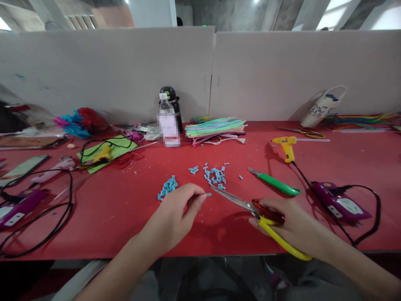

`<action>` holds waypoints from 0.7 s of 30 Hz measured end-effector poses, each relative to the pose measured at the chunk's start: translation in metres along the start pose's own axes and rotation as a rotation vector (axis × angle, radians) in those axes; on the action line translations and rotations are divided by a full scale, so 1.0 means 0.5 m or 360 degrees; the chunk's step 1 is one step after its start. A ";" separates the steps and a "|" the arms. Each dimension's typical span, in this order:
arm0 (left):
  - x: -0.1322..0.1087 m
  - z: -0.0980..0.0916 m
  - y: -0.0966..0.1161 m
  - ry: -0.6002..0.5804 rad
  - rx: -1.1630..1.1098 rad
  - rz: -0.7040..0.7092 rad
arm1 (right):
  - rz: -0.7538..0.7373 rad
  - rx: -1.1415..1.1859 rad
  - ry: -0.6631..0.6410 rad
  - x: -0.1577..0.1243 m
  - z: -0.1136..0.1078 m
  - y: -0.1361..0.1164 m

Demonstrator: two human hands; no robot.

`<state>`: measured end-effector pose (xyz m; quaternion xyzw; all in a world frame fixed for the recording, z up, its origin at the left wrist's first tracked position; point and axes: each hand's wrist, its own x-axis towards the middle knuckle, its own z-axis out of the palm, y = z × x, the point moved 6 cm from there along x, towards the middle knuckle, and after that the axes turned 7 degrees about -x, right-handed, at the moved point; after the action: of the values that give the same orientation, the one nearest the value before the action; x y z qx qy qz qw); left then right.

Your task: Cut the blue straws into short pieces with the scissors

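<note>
Between thumb and forefinger, my left hand [180, 211] pinches a small blue piece [209, 194], perhaps a cut bit of pipe cleaner. My right hand [286, 221] holds scissors [239, 201] with red and yellow handles, their blades pointing left toward the pinched piece. The blade tips rest close to a loose scatter of short blue pieces [216, 176]. A second, denser heap of blue pieces [167, 187] lies just beyond my left hand. A green utility knife [278, 184], blade out, lies beyond my right hand.
On the red table [125, 225] a yellow glue gun [286, 146] and a purple power strip [341, 205] lie right. Pipe cleaners [216, 127] are stacked at the back beside a plastic bottle [168, 125]. Black cables [67, 209] loop at left. A white partition [125, 75] closes the back.
</note>
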<state>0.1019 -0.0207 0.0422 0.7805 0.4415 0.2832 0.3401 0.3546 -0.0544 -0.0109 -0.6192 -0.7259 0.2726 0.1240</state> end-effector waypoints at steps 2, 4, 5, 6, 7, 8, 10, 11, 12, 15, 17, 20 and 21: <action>0.002 0.000 0.000 -0.0001 0.0001 0.0008 | 0.0007 -0.0008 -0.0026 0.000 -0.001 -0.004; 0.003 0.001 -0.001 0.0001 -0.0001 0.0013 | 0.0013 -0.0011 -0.0045 -0.001 0.000 -0.005; 0.003 0.001 -0.001 0.0004 0.0002 0.0016 | 0.0014 -0.0009 -0.0054 -0.001 0.001 -0.005; 0.003 0.001 -0.002 0.0003 0.0006 0.0018 | 0.0011 -0.0007 -0.0063 -0.002 0.001 -0.006; 0.004 0.002 -0.002 0.0003 0.0008 0.0019 | 0.0009 -0.0011 -0.0068 -0.002 0.002 -0.007; 0.004 0.002 -0.002 0.0001 0.0010 0.0020 | 0.0001 -0.0019 -0.0070 -0.003 0.001 -0.008; 0.003 0.001 -0.001 0.0001 0.0007 0.0023 | -0.0015 -0.0052 -0.0065 -0.005 0.000 -0.010; 0.003 0.001 -0.001 -0.0002 0.0005 0.0021 | -0.0023 -0.0070 -0.0056 -0.005 -0.001 -0.011; 0.002 0.001 0.000 -0.0003 0.0003 0.0021 | -0.0028 -0.0088 -0.0047 -0.005 -0.002 -0.011; 0.001 0.001 0.000 -0.0008 0.0003 0.0017 | -0.0041 -0.0120 -0.0021 -0.004 -0.004 -0.009; 0.001 0.001 -0.001 -0.0009 0.0007 0.0015 | -0.0055 -0.0127 -0.0016 -0.003 -0.004 -0.009; 0.002 0.003 -0.002 -0.0016 0.0013 0.0004 | -0.0052 -0.0134 -0.0029 -0.002 -0.003 -0.008; 0.002 0.003 -0.002 -0.0016 0.0014 0.0004 | -0.0042 -0.0135 -0.0040 -0.002 -0.002 -0.007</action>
<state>0.1030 -0.0197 0.0405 0.7839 0.4401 0.2779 0.3387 0.3524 -0.0555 -0.0080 -0.6109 -0.7464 0.2475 0.0921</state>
